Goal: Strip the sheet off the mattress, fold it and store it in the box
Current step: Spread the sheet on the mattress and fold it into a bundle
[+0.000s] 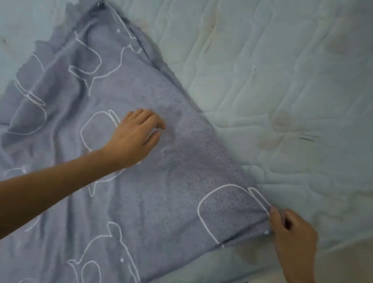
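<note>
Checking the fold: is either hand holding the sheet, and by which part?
The right hand pinches the sheet at its corner by the mattress edge. The left hand only rests on the sheet's middle, gripping nothing.

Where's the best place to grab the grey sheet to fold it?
Pinch the sheet at its right corner, coming from the right, as the right hand does: its flat layers meet there in a thin edge. The left hand rests on its middle.

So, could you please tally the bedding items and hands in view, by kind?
Sheet: 1
Mattress: 1
Hands: 2 (left hand, right hand)
Total: 4
</note>
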